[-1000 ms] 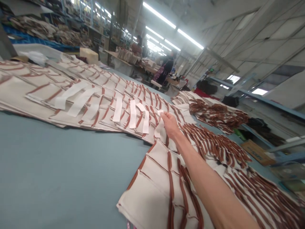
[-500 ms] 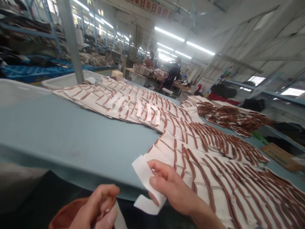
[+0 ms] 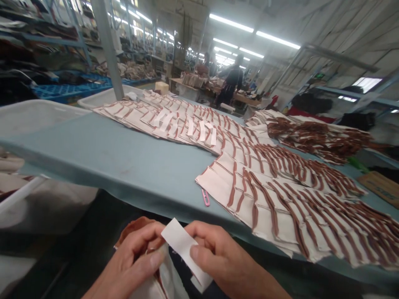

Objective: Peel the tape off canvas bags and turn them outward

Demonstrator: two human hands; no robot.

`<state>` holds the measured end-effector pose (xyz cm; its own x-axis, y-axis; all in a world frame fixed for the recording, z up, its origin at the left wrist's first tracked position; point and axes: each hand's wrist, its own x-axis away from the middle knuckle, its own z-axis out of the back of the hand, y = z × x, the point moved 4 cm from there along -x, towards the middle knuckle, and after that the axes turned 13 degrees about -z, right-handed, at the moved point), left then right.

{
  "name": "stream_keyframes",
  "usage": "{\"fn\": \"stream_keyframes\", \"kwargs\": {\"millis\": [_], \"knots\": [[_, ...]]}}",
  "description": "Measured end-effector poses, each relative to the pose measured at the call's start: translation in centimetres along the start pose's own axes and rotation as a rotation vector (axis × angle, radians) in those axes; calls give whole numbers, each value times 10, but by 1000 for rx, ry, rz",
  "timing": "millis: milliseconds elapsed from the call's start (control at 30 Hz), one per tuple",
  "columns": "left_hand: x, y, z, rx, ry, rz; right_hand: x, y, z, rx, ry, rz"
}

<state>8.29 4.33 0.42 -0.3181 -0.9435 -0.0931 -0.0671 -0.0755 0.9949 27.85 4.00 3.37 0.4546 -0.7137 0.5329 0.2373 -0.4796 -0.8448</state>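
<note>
Okay, both hands are low, just off the counter point(image 3: 124, 166) edge: my right hand point(image 3: 224, 261) pinches a white strip point(image 3: 183, 249) under the thumb, and my left hand point(image 3: 137, 261) is closed round a brown-and-cream bundle point(image 3: 137, 226), fingertips at the strip's top end. I'd call this freeing one strip. The next move, I reckon, wants a flat grip by its ends and a long reach to the fabric pieces point(image 3: 280, 207) past the pink clip point(image 3: 205, 198)
</note>
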Motion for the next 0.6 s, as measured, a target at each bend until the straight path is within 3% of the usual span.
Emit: {"fn": "stream_keyframes", "kwargs": {"millis": [100, 200, 333, 467, 600], "knots": [[5, 3, -5, -17, 77, 106, 5, 3, -1, 50, 21, -37], [9, 6, -11, -48, 113, 117, 6, 5, 3, 31, -17, -80], [14, 2, -19, 6, 76, 155, 6, 4, 12, 22, -15, 22], [13, 2, -22, -28, 91, 158, 3, -2, 13, 127, 165, 288], [6, 7, -25, -112, 95, 104, -6, 5, 5, 79, 343, 326]]}}
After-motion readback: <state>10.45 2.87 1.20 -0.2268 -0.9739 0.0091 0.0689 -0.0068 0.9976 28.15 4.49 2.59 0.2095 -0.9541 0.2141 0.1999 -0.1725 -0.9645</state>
